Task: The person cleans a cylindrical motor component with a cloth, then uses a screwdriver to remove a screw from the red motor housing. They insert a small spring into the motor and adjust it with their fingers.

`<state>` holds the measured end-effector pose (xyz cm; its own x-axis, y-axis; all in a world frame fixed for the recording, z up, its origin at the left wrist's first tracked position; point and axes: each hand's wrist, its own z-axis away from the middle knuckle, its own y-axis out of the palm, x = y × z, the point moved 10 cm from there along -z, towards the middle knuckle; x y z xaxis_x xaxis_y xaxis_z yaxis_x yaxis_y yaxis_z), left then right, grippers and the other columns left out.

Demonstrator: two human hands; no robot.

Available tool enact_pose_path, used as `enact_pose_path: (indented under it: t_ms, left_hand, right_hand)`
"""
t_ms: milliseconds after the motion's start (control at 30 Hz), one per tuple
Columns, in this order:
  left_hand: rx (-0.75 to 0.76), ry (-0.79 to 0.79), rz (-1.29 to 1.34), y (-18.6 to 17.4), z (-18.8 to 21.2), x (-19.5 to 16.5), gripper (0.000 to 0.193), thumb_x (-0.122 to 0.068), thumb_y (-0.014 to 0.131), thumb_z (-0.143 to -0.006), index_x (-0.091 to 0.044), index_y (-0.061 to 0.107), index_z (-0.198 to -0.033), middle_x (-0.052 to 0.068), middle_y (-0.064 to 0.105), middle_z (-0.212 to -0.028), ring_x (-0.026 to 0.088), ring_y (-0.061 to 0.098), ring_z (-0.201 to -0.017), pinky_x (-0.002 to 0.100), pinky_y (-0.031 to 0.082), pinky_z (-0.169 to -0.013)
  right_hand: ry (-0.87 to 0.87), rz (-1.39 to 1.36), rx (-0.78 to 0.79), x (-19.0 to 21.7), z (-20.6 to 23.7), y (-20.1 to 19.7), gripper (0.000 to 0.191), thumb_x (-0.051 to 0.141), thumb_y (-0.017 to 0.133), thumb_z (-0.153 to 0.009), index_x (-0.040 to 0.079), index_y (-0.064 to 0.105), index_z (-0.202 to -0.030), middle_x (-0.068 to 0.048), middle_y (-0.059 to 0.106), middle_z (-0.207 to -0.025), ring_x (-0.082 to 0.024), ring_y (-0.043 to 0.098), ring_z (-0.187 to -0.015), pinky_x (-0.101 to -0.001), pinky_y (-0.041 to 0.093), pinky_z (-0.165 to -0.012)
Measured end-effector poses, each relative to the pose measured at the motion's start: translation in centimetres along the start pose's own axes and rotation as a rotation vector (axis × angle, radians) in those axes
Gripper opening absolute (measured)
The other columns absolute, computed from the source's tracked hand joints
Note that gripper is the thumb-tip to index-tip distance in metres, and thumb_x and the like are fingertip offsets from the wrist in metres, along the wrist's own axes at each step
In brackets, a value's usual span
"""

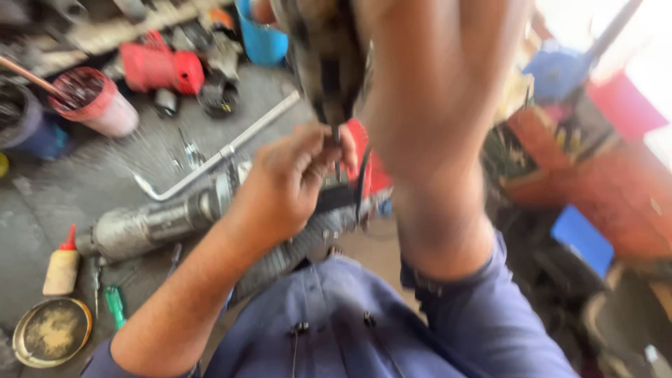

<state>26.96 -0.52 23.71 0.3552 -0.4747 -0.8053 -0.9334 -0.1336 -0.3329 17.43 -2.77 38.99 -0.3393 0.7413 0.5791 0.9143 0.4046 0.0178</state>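
- The right hand, nearest the camera and raised high, wraps its fingers around a grimy dark metal part; the grip is blurred by motion, yet it is clearly closed on the part, which hangs down from the fist.
- At the far left of the floor sit a round metal dish, a small glue bottle with a red nozzle and a green-handled screwdriver.
- Further up stands a pink bucket, with a red power tool beside it.
- A long grey cylindrical machine body lies across the floor, a bent steel bar just behind it.
- The left hand pinches a thin dark pin sticking out below the held part, thumb and fingertips pressed together.
- A blue box sits at the right among red clutter.
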Motion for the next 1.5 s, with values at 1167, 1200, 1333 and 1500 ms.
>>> enact_pose_path:
  t_ms: [1167,1200,1333,1500]
  left_hand:
    - [-0.196,-0.053,-0.143,1.0,0.5,1.3,0.015,0.002,0.07,-0.084,-0.002,0.068,-0.098,0.014,0.071,-0.09,0.034,0.071,-0.086,0.039,0.055,-0.072]
    - [-0.168,-0.07,-0.149,1.1,0.5,1.6,0.011,-0.001,0.073,-0.085,-0.003,0.069,-0.095,0.014,0.07,-0.085,0.033,0.07,-0.083,0.039,0.054,-0.072]
    - [-0.119,-0.089,-0.096,1.9,0.8,3.1,0.007,0.0,0.07,-0.087,-0.003,0.065,-0.091,0.013,0.066,-0.083,0.032,0.068,-0.08,0.039,0.054,-0.072]
    - [-0.135,-0.1,-0.164,2.3,1.0,4.4,0.019,-0.004,0.068,-0.082,-0.004,0.07,-0.101,0.017,0.072,-0.088,0.038,0.072,-0.088,0.043,0.056,-0.073]
  right_hand:
    - [-0.081,-0.067,0.448,1.5,-2.0,4.4,0.02,0.019,0.064,-0.1,0.001,0.055,-0.098,-0.012,0.061,-0.085,-0.016,0.057,-0.075,-0.0272,0.047,-0.07]
    - [0.106,-0.524,0.597,-0.2,-1.7,5.9,0.018,0.016,0.065,-0.099,0.001,0.057,-0.095,-0.011,0.062,-0.083,-0.015,0.058,-0.073,-0.0271,0.048,-0.067]
    - [0.252,-0.968,0.691,-1.3,-2.2,6.2,0.019,0.014,0.066,-0.105,0.003,0.058,-0.092,-0.009,0.062,-0.084,-0.016,0.059,-0.071,-0.0285,0.05,-0.067]
    - [-0.184,0.258,0.123,4.2,-1.0,2.4,0.016,0.011,0.057,-0.11,0.001,0.06,-0.098,-0.009,0.061,-0.095,-0.019,0.062,-0.084,-0.0305,0.051,-0.076]
